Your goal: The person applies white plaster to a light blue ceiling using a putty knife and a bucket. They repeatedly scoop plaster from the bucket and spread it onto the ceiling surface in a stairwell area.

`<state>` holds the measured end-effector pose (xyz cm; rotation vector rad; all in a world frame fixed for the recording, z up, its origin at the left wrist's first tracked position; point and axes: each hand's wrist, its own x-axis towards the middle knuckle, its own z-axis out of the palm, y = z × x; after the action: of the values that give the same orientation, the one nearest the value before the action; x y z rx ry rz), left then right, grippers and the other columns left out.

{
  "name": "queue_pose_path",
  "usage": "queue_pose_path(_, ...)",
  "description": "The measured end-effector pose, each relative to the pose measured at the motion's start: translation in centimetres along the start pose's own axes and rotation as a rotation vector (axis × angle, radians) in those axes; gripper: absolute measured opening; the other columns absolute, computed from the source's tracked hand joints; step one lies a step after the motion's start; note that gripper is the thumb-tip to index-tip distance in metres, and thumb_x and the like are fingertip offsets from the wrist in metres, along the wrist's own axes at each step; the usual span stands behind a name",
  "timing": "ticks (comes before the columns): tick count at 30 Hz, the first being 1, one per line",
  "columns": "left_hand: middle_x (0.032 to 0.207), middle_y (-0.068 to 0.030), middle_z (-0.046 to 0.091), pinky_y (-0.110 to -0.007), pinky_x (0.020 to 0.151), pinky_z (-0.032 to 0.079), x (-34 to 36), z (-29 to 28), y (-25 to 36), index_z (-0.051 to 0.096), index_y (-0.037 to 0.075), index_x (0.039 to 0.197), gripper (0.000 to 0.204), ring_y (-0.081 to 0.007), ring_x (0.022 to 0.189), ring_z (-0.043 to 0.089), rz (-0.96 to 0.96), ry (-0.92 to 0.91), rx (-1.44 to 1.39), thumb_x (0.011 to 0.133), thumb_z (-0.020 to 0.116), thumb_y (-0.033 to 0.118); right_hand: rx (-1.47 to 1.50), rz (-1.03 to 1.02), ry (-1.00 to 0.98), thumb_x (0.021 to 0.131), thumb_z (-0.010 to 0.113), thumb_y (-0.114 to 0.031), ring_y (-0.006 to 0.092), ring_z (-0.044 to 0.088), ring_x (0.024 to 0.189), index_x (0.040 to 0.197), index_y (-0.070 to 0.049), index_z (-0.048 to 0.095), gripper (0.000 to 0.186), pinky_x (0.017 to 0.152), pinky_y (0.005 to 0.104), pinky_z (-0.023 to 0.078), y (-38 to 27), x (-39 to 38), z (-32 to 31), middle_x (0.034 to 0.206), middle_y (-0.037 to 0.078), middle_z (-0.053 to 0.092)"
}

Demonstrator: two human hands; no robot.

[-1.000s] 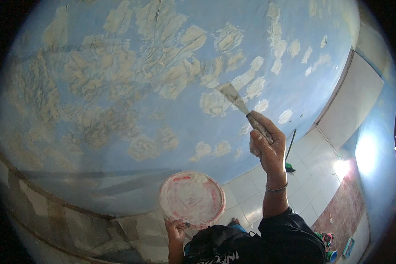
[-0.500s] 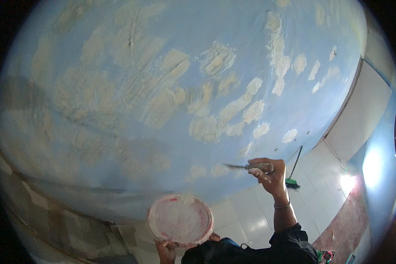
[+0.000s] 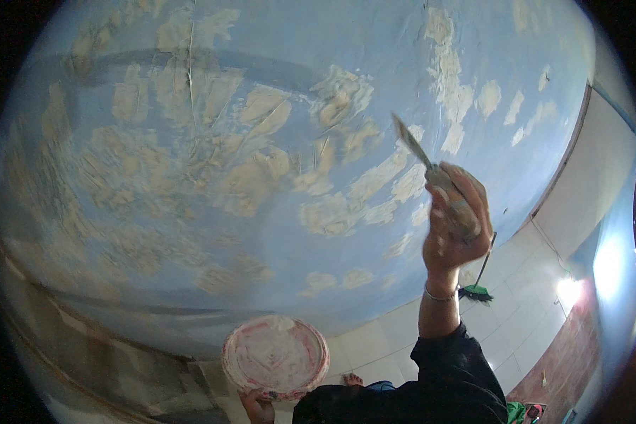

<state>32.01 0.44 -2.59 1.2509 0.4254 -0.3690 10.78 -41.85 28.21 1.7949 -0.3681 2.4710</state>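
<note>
My right hand (image 3: 458, 215) is closed round the handle of a putty knife (image 3: 412, 141), raised in front of the blue wall (image 3: 374, 42). The blade points up and to the left; whether it touches the wall I cannot tell. Cream-coloured filler patches (image 3: 332, 214) cover much of the wall, some with ridges. Low in the view, my left hand (image 3: 256, 408) grips the near rim of a round, shallow lid (image 3: 275, 358), smeared with white and red. A pale dab of paste (image 3: 281, 324) sits at its far edge.
A green broom (image 3: 476, 292) leans against the wall at the right, above white floor tiles (image 3: 374, 339). Bright light glares from the far right. A brown ledge or panel (image 3: 106, 339) runs along the lower left. My bare foot (image 3: 353, 379) shows beside the lid.
My right hand has risen with the putty knife, whose blade has swung from pointing left to pointing up. The lid in my left hand has shifted slightly left and down.
</note>
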Motion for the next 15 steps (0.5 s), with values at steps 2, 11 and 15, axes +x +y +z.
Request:
queue_pose_path(2,0.071,-0.0058,0.056,-0.035,0.058,0.052,0.8,-0.2,1.1,0.057,0.002,0.119,0.039,-0.0206,0.059,0.056,0.036,-0.116,-0.030,0.081,0.066,0.003,-0.165,-0.040,-0.016,0.081,0.084,-0.006,0.0282,0.073,0.105,0.115,-0.002,0.073,0.036,0.085,0.0378,0.063,-0.3,-0.2,2.0,0.115,0.015,0.073)
queue_pose_path(11,0.064,-0.0098,0.064,-0.044,0.067,0.053,10.8,-6.3,1.0,0.070,-0.008,0.094,0.024,-0.0248,0.056,0.061,0.100,-0.407,0.042,0.077,0.063,0.008,-0.133,0.006,-0.174,0.081,0.084,-0.007,0.0267,0.074,0.100,0.111,-0.004,0.073,0.032,0.078,0.0353,0.063,-7.7,-5.2,6.8,0.113,0.015,0.073)
queue_pose_path(15,0.064,-0.0109,0.065,-0.045,0.070,0.053,12.6,-8.1,1.3,0.070,-0.007,0.094,0.025,-0.0261,0.060,0.064,-0.046,-0.372,-0.002,0.078,0.063,0.011,-0.031,0.020,-0.200,0.082,0.084,-0.006,0.0281,0.074,0.102,0.112,-0.004,0.072,0.032,0.080,0.0360,0.062,-9.2,-5.9,6.2,0.110,0.015,0.074)
